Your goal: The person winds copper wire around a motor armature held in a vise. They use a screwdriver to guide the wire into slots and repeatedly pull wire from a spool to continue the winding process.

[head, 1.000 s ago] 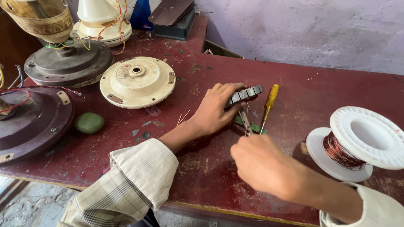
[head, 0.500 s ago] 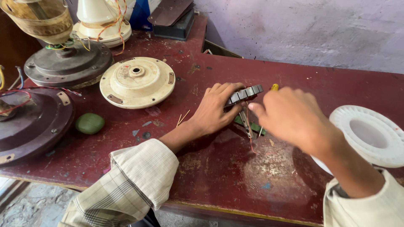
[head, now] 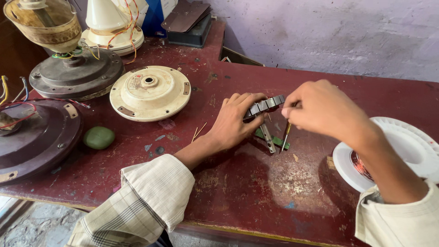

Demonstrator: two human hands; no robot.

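My left hand (head: 236,120) rests on the dark red table (head: 256,192) and grips a grey slotted metal stator core (head: 266,104), held on edge. My right hand (head: 323,110) is closed on a screwdriver (head: 286,135); its handle is hidden in my fist and its thin shaft points down toward the table beside the core. A small metal piece (head: 268,137) and a green strip (head: 274,139) lie under the two hands.
A white spool of copper wire (head: 402,151) lies at the right. A cream fan cover (head: 150,92), dark fan housings (head: 75,75) (head: 34,137) and a green lump (head: 99,137) sit at the left. Boxes (head: 190,25) stand at the back by the wall.
My right hand came up from the near table edge to the screwdriver beside the core and picked it up. My left hand kept holding the core in place.
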